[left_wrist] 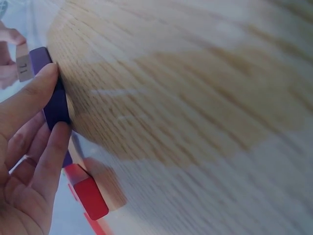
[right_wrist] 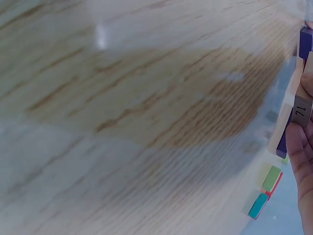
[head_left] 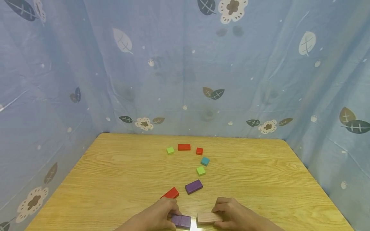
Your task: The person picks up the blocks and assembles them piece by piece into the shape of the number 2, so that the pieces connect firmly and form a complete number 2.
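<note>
Near the front edge of the table, my left hand [head_left: 162, 214] grips a dark purple block [head_left: 182, 221] between thumb and fingers. A seam line crosses the purple top; whether it is one block or two together, I cannot tell. My right hand [head_left: 233, 214] pinches a plain wooden block [head_left: 206, 218] at its right end. Dark printed characters show on the end of this wooden block [right_wrist: 301, 110] in the right wrist view. In the head view, a narrow gap separates the two held blocks. A red block [head_left: 171, 193] lies just beyond my left hand, partly hidden by it.
Another purple block [head_left: 194, 186] lies ahead of both hands. Farther back are a green block [head_left: 200, 171], a teal block [head_left: 205, 161], a small red block [head_left: 199, 151], a longer red block [head_left: 184, 147] and another green block [head_left: 170, 150]. A blue patterned curtain [head_left: 173, 80] surrounds the wooden table [head_left: 260, 179].
</note>
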The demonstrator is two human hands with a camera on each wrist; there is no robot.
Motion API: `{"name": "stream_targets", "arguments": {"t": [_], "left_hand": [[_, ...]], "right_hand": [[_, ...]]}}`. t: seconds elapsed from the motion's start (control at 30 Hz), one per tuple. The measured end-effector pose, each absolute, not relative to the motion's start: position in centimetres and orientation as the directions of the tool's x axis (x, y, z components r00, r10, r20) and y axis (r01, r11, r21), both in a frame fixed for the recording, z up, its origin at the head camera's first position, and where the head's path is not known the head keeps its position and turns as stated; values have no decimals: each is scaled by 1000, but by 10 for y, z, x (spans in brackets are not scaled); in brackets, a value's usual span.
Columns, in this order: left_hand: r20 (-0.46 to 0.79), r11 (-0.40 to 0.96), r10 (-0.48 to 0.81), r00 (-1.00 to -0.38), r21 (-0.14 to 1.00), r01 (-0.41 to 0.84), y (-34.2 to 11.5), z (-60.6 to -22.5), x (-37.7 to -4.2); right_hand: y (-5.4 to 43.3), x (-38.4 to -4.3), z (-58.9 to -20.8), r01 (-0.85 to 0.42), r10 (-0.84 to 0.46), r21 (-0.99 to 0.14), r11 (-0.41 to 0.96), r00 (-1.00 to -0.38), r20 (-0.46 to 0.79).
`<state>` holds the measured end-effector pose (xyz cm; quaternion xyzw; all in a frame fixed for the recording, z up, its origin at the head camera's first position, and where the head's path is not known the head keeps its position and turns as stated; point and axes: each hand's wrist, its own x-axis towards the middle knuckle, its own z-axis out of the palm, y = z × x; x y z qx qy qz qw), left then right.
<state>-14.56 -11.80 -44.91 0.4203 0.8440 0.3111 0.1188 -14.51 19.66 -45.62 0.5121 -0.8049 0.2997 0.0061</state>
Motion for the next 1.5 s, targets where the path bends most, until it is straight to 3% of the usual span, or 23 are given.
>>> {"name": "stream_targets", "arguments": {"t": [0.53,1.5], "left_hand": [[66,457,784,-617,610,647,-117,-451,-147],[67,447,784,-617,628,637,-118,-449,-147]], "right_hand": [[191,-148,-457,-844,-828,-458,278,-452,330],[183,-149,-457,-824,-827,-479,301,-476,299]]}}
